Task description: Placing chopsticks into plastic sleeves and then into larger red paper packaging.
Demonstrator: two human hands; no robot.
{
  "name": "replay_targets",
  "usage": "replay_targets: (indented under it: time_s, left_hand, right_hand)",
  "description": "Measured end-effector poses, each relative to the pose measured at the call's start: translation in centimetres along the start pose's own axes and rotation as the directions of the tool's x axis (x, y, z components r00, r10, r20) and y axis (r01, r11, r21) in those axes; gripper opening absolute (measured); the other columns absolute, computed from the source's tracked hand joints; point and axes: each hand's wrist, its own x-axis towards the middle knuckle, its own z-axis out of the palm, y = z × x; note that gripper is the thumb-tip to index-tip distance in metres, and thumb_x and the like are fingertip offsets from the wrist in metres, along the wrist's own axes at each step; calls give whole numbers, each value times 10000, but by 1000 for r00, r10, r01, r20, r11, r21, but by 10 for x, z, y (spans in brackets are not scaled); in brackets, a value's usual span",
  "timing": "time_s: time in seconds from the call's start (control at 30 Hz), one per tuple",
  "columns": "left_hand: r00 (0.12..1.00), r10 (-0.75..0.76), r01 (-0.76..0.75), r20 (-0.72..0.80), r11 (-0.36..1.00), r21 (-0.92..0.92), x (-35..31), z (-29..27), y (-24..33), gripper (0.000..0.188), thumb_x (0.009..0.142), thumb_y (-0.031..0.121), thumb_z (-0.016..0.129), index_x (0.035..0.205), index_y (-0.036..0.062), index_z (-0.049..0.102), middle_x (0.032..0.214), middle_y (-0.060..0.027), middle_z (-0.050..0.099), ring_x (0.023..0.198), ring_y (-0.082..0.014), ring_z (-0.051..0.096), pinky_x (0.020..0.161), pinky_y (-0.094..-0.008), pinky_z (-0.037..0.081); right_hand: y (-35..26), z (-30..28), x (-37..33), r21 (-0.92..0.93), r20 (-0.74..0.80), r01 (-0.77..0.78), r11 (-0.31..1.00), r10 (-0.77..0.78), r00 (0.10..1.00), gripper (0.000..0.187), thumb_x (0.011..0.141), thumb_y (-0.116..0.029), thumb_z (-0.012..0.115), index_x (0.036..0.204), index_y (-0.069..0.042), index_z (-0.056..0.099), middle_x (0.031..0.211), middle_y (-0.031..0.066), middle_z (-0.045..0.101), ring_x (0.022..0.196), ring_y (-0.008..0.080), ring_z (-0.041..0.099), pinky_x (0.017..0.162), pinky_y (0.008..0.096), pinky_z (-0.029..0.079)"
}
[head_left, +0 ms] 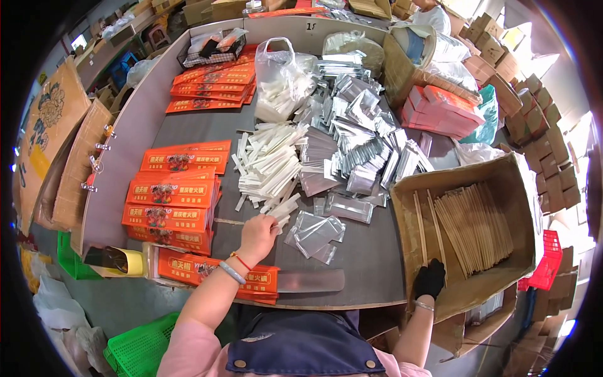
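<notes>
My left hand (259,237), bare with a bangle and a red cord at the wrist, is closed on thin white paper strips (284,208) at the near edge of a loose heap of the same white strips (267,162). My right hand (429,280), in a black glove, reaches into a cardboard box (411,188) and grips the near ends of two wooden chopsticks (420,227). Many more chopsticks (480,229) lie side by side in that box. Between my hands are clear flat packets (316,234). Printed orange sleeves (217,267) lie by my left forearm, with a clear strip (311,281) sticking out.
Stacks of orange sleeves (169,204) line the table's left side. Silvery packets (361,141) are heaped in the middle, behind them a clear plastic bag (282,78). Pink-orange packs (443,110) stand at the far right. A green crate (141,345) sits low on the left. Another person (430,17) is at the back.
</notes>
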Motion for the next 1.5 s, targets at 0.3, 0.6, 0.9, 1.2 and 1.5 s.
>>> replay_targets:
  time_s: [0.3,0.6,0.9,1.2,1.5]
  left_hand:
    - [996,46,-29,80,980,-195,6,19,64,190,755,185,752,873,59,671,808,-129,641,783,-327,615,717,-426,495]
    - [962,9,-24,272,998,53,3,49,72,366,687,255,791,932,49,614,912,-156,644,855,-362,638,720,-474,513]
    - [856,241,-115,458,951,-286,-11,-9,82,211,730,223,730,894,93,706,820,-153,684,816,-366,662,725,-475,516]
    - [944,212,-181,252,973,-141,-64,-39,61,410,679,328,813,1046,170,720,1068,-55,625,1049,-277,556,910,-416,420]
    - [924,317,-324,213,946,2,-91,-30,53,387,702,310,805,1058,186,717,1230,-70,557,1180,-304,471,960,-466,355]
  right_hand:
    - [-32,-17,5,36,152,-141,989,134,979,312,891,-103,538,1179,17,538,1186,234,566,1144,406,522,1003,464,419]
    - [-14,0,-14,694,19,-178,697,230,973,482,982,-91,434,1435,63,379,1483,195,422,1375,278,402,1139,345,302]
    - [-57,-24,-38,442,-187,429,788,-387,903,210,883,-78,554,1056,-63,673,859,148,602,834,341,600,731,430,472]
    - [-78,-26,-54,640,145,490,592,-719,680,250,866,-125,681,1114,-123,716,789,122,569,743,287,595,670,363,475]
    - [-64,-46,-56,550,262,445,707,-652,712,254,846,-144,704,1098,-136,731,753,102,563,718,255,601,657,347,478]
